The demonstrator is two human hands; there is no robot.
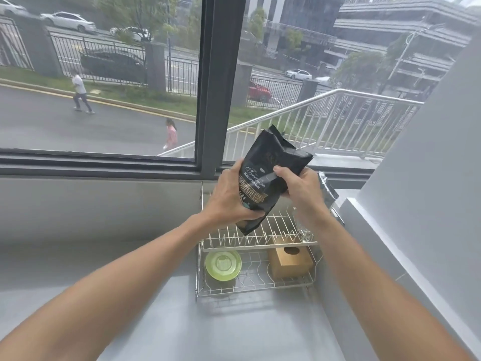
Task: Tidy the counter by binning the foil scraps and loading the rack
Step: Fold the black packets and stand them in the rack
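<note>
A black coffee bag [270, 168] with white and gold lettering hangs tilted in the air above a two-tier wire dish rack [260, 247]. My left hand [231, 196] grips the bag's lower left side. My right hand [299, 187] pinches its right side higher up. On the rack's lower tier sit a green saucer [223, 264] at the left and a tan cardboard box [290, 259] at the right. The upper tier under the bag holds nothing that I can see. A crumpled silvery foil piece [328, 190] shows behind my right hand.
The rack stands on a grey counter [156, 295] against the window sill [104, 168]. A grey slanted wall [421, 178] closes off the right side next to the rack. A clear glass [307, 234] stands at the rack's right end, partly hidden by my right forearm.
</note>
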